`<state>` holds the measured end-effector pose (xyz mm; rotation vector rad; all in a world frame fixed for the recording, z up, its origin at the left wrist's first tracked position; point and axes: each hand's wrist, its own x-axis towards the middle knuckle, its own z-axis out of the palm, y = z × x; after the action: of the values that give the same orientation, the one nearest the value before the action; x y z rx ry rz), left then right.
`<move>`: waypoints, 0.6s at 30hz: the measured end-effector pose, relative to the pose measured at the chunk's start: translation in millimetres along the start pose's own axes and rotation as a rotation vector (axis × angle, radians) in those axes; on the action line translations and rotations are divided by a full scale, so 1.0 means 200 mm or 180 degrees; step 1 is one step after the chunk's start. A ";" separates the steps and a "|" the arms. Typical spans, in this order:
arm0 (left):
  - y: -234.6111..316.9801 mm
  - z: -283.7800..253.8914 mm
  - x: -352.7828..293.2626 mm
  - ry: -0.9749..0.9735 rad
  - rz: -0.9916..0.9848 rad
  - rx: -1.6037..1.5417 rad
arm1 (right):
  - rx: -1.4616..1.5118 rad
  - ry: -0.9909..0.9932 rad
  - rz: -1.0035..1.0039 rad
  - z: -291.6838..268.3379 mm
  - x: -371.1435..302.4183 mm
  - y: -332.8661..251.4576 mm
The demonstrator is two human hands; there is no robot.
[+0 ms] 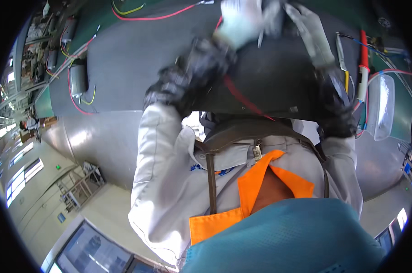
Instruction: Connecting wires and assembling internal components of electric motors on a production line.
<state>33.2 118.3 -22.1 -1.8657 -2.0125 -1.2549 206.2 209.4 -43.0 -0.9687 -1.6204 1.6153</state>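
Note:
My left hand (pixel 241 22), in a white glove, is at the top edge of the view over the dark table mat, smeared by motion. Its fingers seem closed around a blurred grey thing (pixel 273 19), perhaps a cylinder, whose exact kind I cannot make out. A thin pale lead hangs below it. Just right of that, my right hand (pixel 309 32), also gloved, has its fingers stretched toward the grey thing; whether they touch it is unclear. A blurred red wire (pixel 242 96) runs across the mat to the near edge beneath my forearms.
Several silver cylinders with red and yellow-green wires lie left, one (pixel 79 79) near the mat's edge. Another red wire (pixel 153 17) lies at the far side. On the right are pliers (pixel 340 52), a red-and-white handled tool (pixel 363 68) and a clear plastic box (pixel 381 107).

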 end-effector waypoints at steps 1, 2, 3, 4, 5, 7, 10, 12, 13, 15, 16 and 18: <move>-0.02 0.23 0.17 -0.0402 -0.0433 0.0029 | 0.0520 -0.0086 0.0167 -0.17 0.10 0.13; -0.20 0.26 0.28 0.0002 -0.0802 0.0218 | 0.0476 -0.0122 -0.0054 -0.02 0.13 0.00; -0.40 0.28 0.36 0.0292 -0.1093 0.0049 | 0.0399 -0.0056 -0.0256 0.09 0.07 -0.14; -0.63 0.24 0.36 -0.0218 -0.1666 -0.1616 | -0.0242 -0.0380 -0.0297 0.11 -0.01 -0.22; -0.78 0.20 0.36 -0.0872 -0.2163 -0.3326 | -0.0876 -0.0605 -0.0275 0.05 -0.09 -0.23; -0.41 0.01 0.20 -0.0984 -0.2513 -0.3643 | -0.2255 -0.0729 -0.1915 -0.35 -0.28 -0.03; -0.21 -0.35 -0.12 -0.1100 -0.1781 -0.3550 | -0.0649 0.0782 0.0408 -0.57 -0.54 -0.15; -0.12 -0.47 -0.31 -0.1254 -0.2077 -0.3551 | -0.0517 0.1719 0.0469 -0.75 -0.62 -0.19; -0.13 -0.53 -0.43 -0.1343 -0.2455 -0.3736 | -0.0539 0.1903 0.0425 -0.81 -0.56 -0.20; -0.10 -0.63 -0.56 -0.1434 -0.2864 -0.3954 | 0.0061 0.1632 -0.0180 -0.73 -0.47 -0.28; -0.05 -0.68 -0.60 -0.1809 -0.3283 -0.3851 | -0.0194 0.1005 -0.0440 -0.84 -0.44 -0.23; -0.04 -0.77 -0.72 -0.2385 -0.3939 -0.4233 | -0.0467 0.0164 0.0210 -0.63 -0.44 -0.44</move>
<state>-7.8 -89.1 -11.5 -1.1494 -3.4340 -3.1696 354.9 203.2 54.6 -1.1406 -1.7065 1.5183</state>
